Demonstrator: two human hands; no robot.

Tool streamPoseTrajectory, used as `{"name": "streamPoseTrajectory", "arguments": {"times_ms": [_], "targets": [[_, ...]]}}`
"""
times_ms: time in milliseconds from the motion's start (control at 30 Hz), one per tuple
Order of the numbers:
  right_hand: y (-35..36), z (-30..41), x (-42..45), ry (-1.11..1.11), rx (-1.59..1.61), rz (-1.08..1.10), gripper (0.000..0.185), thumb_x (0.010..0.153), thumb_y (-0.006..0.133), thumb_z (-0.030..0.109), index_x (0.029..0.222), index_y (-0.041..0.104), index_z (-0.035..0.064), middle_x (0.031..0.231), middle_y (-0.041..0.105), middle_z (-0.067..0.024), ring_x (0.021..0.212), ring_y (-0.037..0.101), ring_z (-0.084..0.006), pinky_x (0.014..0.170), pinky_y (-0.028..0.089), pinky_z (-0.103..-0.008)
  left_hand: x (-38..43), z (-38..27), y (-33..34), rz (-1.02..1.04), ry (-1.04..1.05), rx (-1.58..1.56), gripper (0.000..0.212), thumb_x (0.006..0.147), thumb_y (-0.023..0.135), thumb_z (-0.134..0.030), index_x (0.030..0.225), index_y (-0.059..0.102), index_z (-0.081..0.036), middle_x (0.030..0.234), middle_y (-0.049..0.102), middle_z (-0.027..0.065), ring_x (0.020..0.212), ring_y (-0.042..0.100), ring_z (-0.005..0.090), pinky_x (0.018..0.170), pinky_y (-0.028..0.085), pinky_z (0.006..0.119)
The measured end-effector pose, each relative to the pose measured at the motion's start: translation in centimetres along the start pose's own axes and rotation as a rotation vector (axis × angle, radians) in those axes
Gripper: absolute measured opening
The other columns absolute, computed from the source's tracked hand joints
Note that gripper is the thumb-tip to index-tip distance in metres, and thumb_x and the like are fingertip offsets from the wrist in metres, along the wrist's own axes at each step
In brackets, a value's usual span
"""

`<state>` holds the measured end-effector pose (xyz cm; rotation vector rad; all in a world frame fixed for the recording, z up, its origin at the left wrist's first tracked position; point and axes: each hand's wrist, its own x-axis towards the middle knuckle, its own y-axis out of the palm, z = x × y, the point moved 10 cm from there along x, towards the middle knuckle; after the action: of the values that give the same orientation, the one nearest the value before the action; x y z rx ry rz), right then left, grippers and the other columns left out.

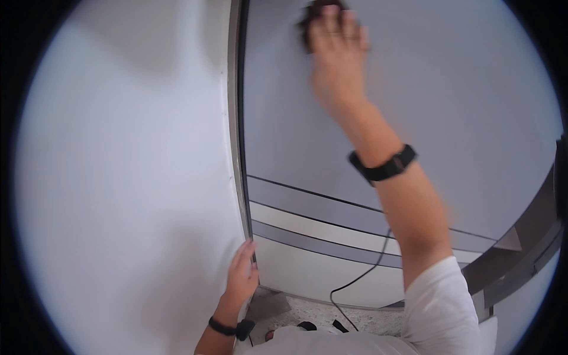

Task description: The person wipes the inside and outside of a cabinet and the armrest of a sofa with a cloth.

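Note:
My right hand [339,66] reaches up and lies over a dark brown cloth or pad [307,27], which is against a smooth grey panel [301,120]. The fingers are spread across it, and both are blurred. Lower down, my left hand [242,270] is at the narrow dark frame strip [240,133] along the panel's left side. Its fingertips appear to touch that edge, and nothing shows in its grasp. Black bands circle both of my wrists. Near the bottom, the panel bears thin dark lines and pale cream bands [310,222].
A plain white wall [124,146] stands left of the frame strip. One thin black cable [350,282] hangs before the panel and runs down towards the speckled floor [306,306]. To the right, a brownish-grey ledge or frame [514,262] curves along the picture's rim.

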<state>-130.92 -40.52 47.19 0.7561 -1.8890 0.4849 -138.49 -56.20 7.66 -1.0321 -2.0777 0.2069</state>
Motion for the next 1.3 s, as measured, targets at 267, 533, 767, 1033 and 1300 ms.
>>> {"name": "streamPoseTrajectory", "arguments": {"times_ms": [267,533,767,1033,1300], "targets": [[5.6,11.5,-1.0,-0.12,-0.006,0.224,0.05,0.089,0.047,0.014,0.136,0.045,-0.0016,0.147,0.037,-0.017,0.141,0.024,-0.0376,0.114,0.015,-0.0537,-3.4,2.4,-6.2,0.063,0.219,0.408,0.048,0.075,0.046,0.007,0.12,0.058,-0.001,0.13,0.05,0.0218,0.126,0.043,0.0441,0.105,0.038,0.051],[2.5,7.2,-4.1,-0.31,0.165,0.344,0.046,0.089,0.05,0.011,0.135,0.048,0.0081,0.149,0.038,-0.0052,0.141,0.028,-0.0263,0.117,0.021,-0.0419,-4.4,4.2,-6.1,0.014,0.284,0.428,0.041,0.076,0.045,0.006,0.115,0.058,0.002,0.128,0.052,0.0206,0.123,0.047,0.0434,0.1,0.041,0.053],[-6.5,-5.7,-8.4,-0.111,0.008,0.319,0.054,0.085,0.055,0.01,0.138,0.045,0.0078,0.15,0.036,-0.0067,0.14,0.03,-0.0294,0.116,0.023,-0.0443,-2.9,1.7,-5.5,-0.026,0.302,0.537,0.035,0.09,0.044,-0.005,0.122,0.056,0.002,0.119,0.059,0.0223,0.112,0.055,0.0383,0.098,0.043,0.047],[-18.6,-24.7,-15.1,0.139,-0.137,0.219,0.072,0.072,0.046,-0.016,0.14,0.045,0.0095,0.149,0.036,-0.0116,0.138,0.031,-0.0378,0.112,0.029,-0.0463,1.0,-0.2,-0.5,-0.098,0.11,0.38,0.035,0.09,0.046,-0.008,0.121,0.057,0.004,0.115,0.06,0.0242,0.108,0.055,0.043,0.098,0.042,0.048],[-30.1,-40.9,-22.5,0.302,-0.348,0.148,0.077,0.071,0.042,-0.019,0.142,0.042,0.0125,0.15,0.036,-0.0109,0.139,0.03,-0.0373,0.11,0.034,-0.043,3.8,-5.7,20.2,0.192,-0.02,0.04,0.079,0.08,0.054,0.001,0.15,0.017,-0.004,0.155,-0.002,0.024,0.143,0.01,0.0433,0.114,0.018,0.049]]}}
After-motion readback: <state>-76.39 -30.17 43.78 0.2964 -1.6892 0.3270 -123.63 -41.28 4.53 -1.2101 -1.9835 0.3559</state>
